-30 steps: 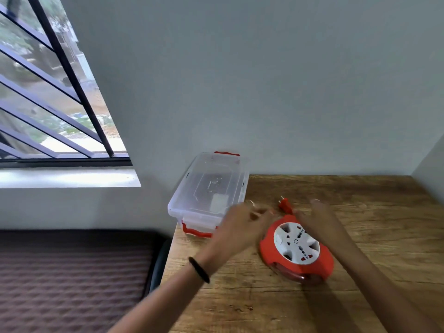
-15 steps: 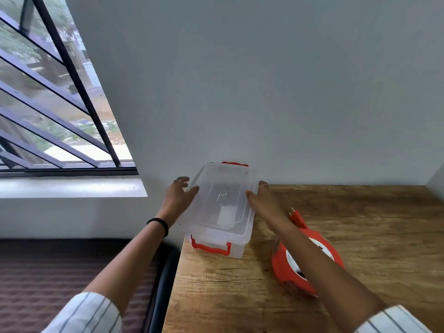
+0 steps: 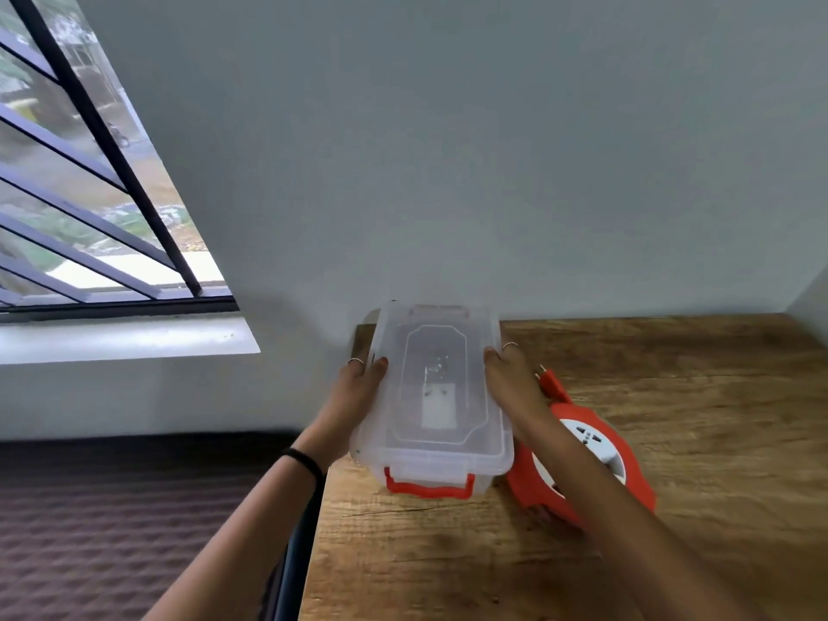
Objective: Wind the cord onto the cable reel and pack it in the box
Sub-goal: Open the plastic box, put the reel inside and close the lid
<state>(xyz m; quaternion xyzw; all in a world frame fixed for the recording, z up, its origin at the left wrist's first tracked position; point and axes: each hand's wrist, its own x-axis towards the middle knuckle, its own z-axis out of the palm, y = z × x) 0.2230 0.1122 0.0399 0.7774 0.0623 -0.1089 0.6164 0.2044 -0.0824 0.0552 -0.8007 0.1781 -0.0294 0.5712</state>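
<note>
Head view: clear rectangular plastic box (image 3: pixel 432 396) with lid on and orange latch (image 3: pixel 429 485) at near end, sitting at back-left corner of wooden table (image 3: pixel 672 441), against grey wall (image 3: pixel 448 150). Left hand (image 3: pixel 358 389) wrapped on box's left long side, right hand (image 3: pixel 511 378) on right long side; both gripping box, fingers curled over lid edge. Whether box is lifted off table or only pressed: cannot tell.

Orange round cable reel with white socket face (image 3: pixel 587 468) lying flat on table just right of box, partly hidden under right forearm. Orange plug (image 3: pixel 550 382) poking out at reel's far edge. No loose cord visible anywhere, so winding looks done.

Remaining, by judgement: unlatch, take lid off, drop reel in, close and latch. Far latch looks already released or hidden, unclear. Reel diameter looks close to box width, fit may be tight.
</note>
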